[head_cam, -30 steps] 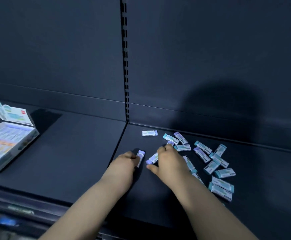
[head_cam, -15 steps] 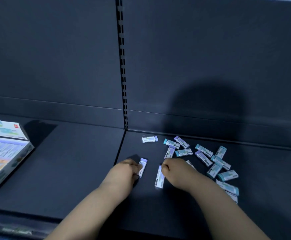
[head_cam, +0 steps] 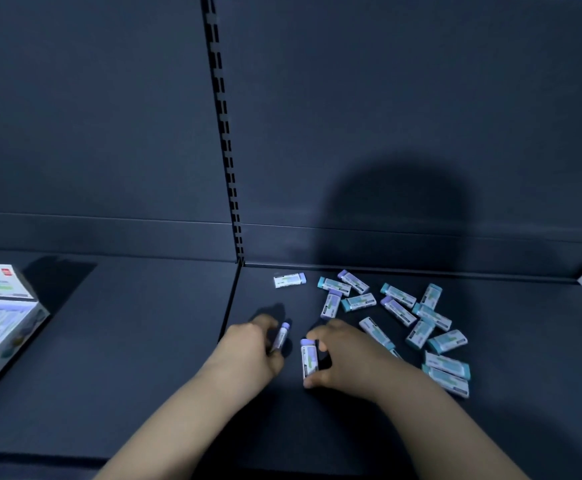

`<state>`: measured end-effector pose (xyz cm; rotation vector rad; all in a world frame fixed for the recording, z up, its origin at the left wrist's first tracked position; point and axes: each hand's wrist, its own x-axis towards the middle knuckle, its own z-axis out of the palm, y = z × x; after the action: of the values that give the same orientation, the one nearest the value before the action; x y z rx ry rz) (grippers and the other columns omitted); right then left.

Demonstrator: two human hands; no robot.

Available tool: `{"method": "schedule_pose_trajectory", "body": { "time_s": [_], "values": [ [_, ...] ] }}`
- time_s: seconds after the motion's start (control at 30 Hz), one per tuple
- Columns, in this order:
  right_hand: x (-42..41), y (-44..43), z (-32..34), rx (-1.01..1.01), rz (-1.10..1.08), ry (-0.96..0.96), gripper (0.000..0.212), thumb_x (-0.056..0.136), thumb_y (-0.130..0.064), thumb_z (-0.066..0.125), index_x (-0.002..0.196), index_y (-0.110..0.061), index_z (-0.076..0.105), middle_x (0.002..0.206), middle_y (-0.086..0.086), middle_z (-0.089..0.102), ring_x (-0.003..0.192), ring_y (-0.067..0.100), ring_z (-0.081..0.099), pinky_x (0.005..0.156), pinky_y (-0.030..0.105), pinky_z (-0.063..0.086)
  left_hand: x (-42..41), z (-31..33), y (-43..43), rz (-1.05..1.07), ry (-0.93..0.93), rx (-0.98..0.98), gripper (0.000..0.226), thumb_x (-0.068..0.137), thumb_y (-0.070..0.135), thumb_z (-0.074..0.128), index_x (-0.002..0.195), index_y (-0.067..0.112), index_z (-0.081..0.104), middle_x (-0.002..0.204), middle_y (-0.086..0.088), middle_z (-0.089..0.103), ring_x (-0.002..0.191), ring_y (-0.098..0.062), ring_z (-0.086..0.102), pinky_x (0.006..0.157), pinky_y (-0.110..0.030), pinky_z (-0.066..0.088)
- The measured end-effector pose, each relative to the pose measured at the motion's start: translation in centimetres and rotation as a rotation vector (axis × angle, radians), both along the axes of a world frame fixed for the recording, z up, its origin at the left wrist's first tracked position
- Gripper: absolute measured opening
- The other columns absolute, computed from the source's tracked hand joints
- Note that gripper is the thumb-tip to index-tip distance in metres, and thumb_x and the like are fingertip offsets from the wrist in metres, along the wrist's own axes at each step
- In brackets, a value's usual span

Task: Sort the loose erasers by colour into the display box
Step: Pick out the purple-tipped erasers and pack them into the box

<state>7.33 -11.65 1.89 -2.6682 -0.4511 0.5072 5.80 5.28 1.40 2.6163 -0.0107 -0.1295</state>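
My left hand (head_cam: 248, 348) pinches an eraser (head_cam: 281, 336), my right hand (head_cam: 348, 355) a second eraser (head_cam: 308, 358). Pile (head_cam: 421, 320) just right; box (head_cam: 2, 327) well left across the shelf (head_cam: 144, 341).

head cam, fwd-down, near shelf (head_cam: 144, 341)

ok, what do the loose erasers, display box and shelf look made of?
Loose erasers: matte printed white sleeve, likely paper. The purple or teal end looks like rubber or vinyl, but that is unconfirmed.
Display box: printed card, judging by the folded-up flap and crisp edges, with a slight sheen.
Shelf: probably dark painted sheet metal, flat with a satin sheen.
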Motion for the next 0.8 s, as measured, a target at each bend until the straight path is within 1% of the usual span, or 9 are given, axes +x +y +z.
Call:
{"method": "schedule_pose_trajectory", "body": {
  "time_s": [0.13, 0.23, 0.27, 0.3, 0.37, 0.47, 0.53, 0.63, 0.8],
  "values": [
    [-0.1, -0.1, 0.0, 0.003, -0.009, 0.002, 0.061, 0.069, -0.043, 0.075, 0.123, -0.026, 0.051, 0.128, -0.003, 0.045, 0.114, 0.015, 0.049, 0.097, 0.032, 0.042, -0.5, 0.9, 0.1, -0.060, 0.112, 0.014, 0.022, 0.086, 0.030, 0.054, 0.104, 0.024, 0.064, 0.093, -0.001, 0.069, 0.086, -0.020, 0.064, 0.069, -0.021, 0.047],
    [-0.1, -0.1, -0.2, -0.007, 0.008, -0.001, 0.066, 0.069, -0.043, 0.075, 0.126, -0.025, 0.049, 0.132, -0.002, 0.042, 0.117, 0.016, 0.047, 0.099, 0.032, 0.041, -0.3, 1.2, 0.4, -0.089, 0.114, 0.208, 0.015, 0.089, 0.027, 0.051, 0.098, 0.019, 0.060, 0.103, -0.004, 0.063, 0.095, -0.023, 0.060, 0.071, -0.024, 0.045],
    [-0.1, -0.1, -0.2, -0.014, 0.017, -0.005, 0.070, 0.068, -0.044, 0.075, 0.129, -0.025, 0.046, 0.135, -0.002, 0.040, 0.120, 0.015, 0.046, 0.100, 0.032, 0.040, -0.3, 1.3, 0.7, -0.107, 0.082, 0.252, 0.016, 0.089, 0.025, 0.051, 0.103, 0.021, 0.057, 0.111, -0.003, 0.057, 0.103, -0.022, 0.057, 0.075, -0.024, 0.044],
    [-0.1, -0.1, -0.3, -0.022, 0.026, -0.006, 0.075, 0.068, -0.044, 0.075, 0.133, -0.025, 0.043, 0.138, -0.002, 0.038, 0.123, 0.016, 0.044, 0.102, 0.032, 0.038, -0.2, 1.3, 1.0, -0.147, 0.053, 0.279, 0.027, 0.089, 0.024, 0.051, 0.116, 0.025, 0.054, 0.124, 0.000, 0.050, 0.113, -0.020, 0.051, 0.085, -0.026, 0.044],
    [0.1, -0.1, -0.3, -0.036, 0.037, -0.007, 0.083, 0.068, -0.044, 0.075, 0.138, -0.024, 0.037, 0.144, -0.001, 0.032, 0.127, 0.017, 0.040, 0.105, 0.032, 0.036, 0.3, 1.2, 1.6, -0.308, 0.061, 0.311, 0.057, 0.089, 0.025, 0.054, 0.141, 0.034, 0.033, 0.146, 0.011, 0.030, 0.133, -0.016, 0.031, 0.105, -0.028, 0.034],
    [0.2, 0.0, -0.4, -0.033, 0.059, -0.020, 0.082, 0.068, -0.043, 0.076, 0.138, -0.021, 0.037, 0.139, 0.001, 0.036, 0.125, 0.020, 0.041, 0.103, 0.031, 0.036, 1.5, 0.9, 1.6, -0.463, 0.151, 0.359, 0.079, 0.086, 0.023, 0.060, 0.149, 0.033, 0.012, 0.155, 0.016, 0.011, 0.142, -0.015, 0.012, 0.115, -0.028, 0.017],
    [0.2, 0.0, -0.4, -0.012, 0.059, -0.024, 0.078, 0.069, -0.041, 0.076, 0.136, -0.021, 0.041, 0.135, 0.000, 0.038, 0.122, 0.020, 0.044, 0.101, 0.031, 0.038, 2.3, 0.8, 1.3, -0.482, 0.164, 0.355, 0.079, 0.086, 0.024, 0.062, 0.149, 0.031, 0.016, 0.155, 0.013, 0.016, 0.142, -0.015, 0.013, 0.115, -0.027, 0.015],
    [0.1, -0.2, -0.6, 0.021, 0.051, -0.025, 0.073, 0.068, -0.041, 0.076, 0.131, -0.021, 0.045, 0.129, -0.001, 0.040, 0.117, 0.020, 0.047, 0.098, 0.032, 0.041, 2.5, 0.7, 0.6, -0.471, 0.130, 0.328, 0.075, 0.083, 0.029, 0.067, 0.146, 0.029, 0.026, 0.150, 0.011, 0.027, 0.138, -0.014, 0.021, 0.112, -0.024, 0.021],
    [0.3, -1.4, -0.5, 0.082, 0.021, -0.038, 0.064, 0.068, -0.041, 0.075, 0.123, -0.025, 0.047, 0.123, -0.006, 0.039, 0.113, 0.016, 0.047, 0.094, 0.032, 0.042, 1.0, 0.6, -0.5, -0.405, 0.035, 0.265, 0.066, 0.075, 0.041, 0.070, 0.133, 0.037, 0.040, 0.132, 0.016, 0.042, 0.124, -0.009, 0.035, 0.104, -0.025, 0.031]
  ]
}}
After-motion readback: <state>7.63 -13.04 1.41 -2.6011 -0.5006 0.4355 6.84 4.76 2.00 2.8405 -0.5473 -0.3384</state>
